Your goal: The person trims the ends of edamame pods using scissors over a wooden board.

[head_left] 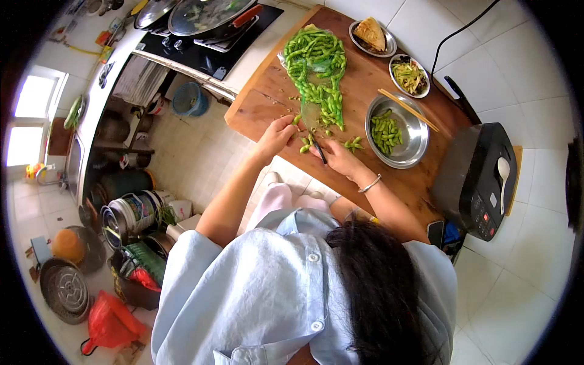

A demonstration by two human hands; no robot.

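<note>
At the front edge of the wooden table, my left hand [278, 137] pinches a green soybean pod [296, 120]. My right hand [342, 159], with a bracelet at the wrist, holds dark-handled scissors [319, 149] close to the left fingers. Loose pods [353, 144] and small trimmings lie beside the hands. Beyond them spreads a long heap of green pods [313, 52], partly on a net bag. To the right of my right hand stands a steel bowl [416, 144] with pods inside and a pair of chopsticks [409, 110] across its rim.
Two small dishes of food [372, 39] [409, 76] stand at the table's back. A black rice cooker [477, 176] with a white spoon [503, 176] is at the right. A lidded pan [210, 15] sits on the black stove [228, 56]. A blue bucket [190, 100] is on the floor.
</note>
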